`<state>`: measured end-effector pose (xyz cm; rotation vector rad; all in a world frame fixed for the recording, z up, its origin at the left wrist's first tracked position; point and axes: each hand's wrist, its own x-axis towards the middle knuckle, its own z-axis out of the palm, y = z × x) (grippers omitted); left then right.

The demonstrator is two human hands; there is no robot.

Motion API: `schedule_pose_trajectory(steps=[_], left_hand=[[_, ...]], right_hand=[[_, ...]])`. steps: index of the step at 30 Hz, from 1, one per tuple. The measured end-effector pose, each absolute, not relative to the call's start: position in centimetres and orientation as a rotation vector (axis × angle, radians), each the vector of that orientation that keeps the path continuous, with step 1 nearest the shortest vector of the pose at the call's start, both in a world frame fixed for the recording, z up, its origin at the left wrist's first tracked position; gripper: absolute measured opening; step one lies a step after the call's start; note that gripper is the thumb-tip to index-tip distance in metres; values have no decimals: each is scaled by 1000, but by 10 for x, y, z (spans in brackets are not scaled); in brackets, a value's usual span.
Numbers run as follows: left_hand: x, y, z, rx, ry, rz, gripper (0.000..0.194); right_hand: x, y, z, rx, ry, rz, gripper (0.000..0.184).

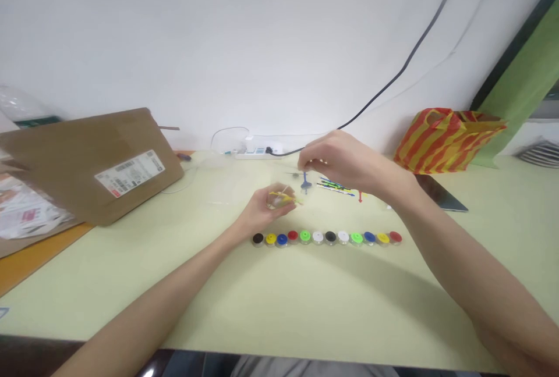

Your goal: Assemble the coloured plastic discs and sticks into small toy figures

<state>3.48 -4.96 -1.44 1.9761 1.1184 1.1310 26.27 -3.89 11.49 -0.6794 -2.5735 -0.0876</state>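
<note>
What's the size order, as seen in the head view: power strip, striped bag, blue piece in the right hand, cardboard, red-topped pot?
1. Cardboard
2. Striped bag
3. Power strip
Unranked, smallest: blue piece in right hand and red-topped pot; too close.

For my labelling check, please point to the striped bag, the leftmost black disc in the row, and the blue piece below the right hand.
Striped bag (430, 149): head view, its front side.
Leftmost black disc (258, 238): head view, its top.
Blue piece (306, 184): head view, its wide lower part.

Box lies left of the bag.
</note>
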Motion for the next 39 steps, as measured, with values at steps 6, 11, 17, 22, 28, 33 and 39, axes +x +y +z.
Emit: schedule_pose_trajectory(steps=[6, 11, 17, 22, 28, 33, 39], left_hand=[[37, -49, -13, 1890, 1004, 1173, 31], [39, -49, -12, 1794, 978, 1194, 34], [37, -45, -17, 1745, 896, 1216, 36], [33, -40, -15, 1683, 888, 1240, 35], [31, -39, -15, 1715, 885, 1167, 54], [35, -44, -15, 1701, 830, 1035, 50], [29, -37, -14, 1548, 854, 1178, 42]], right_hand=[[256, -46, 113, -769, -2634, -39, 26], [255, -43, 110, -839, -2599, -15, 25], [260, -36, 111, -759, -2578, 287, 32], [263, -45, 117, -656, -2488, 479, 35], [255, -38, 106, -615, -2308, 161, 16], [249, -33, 101, -432, -2125, 105, 10], [262, 16, 82, -552, -1848, 23, 25]])
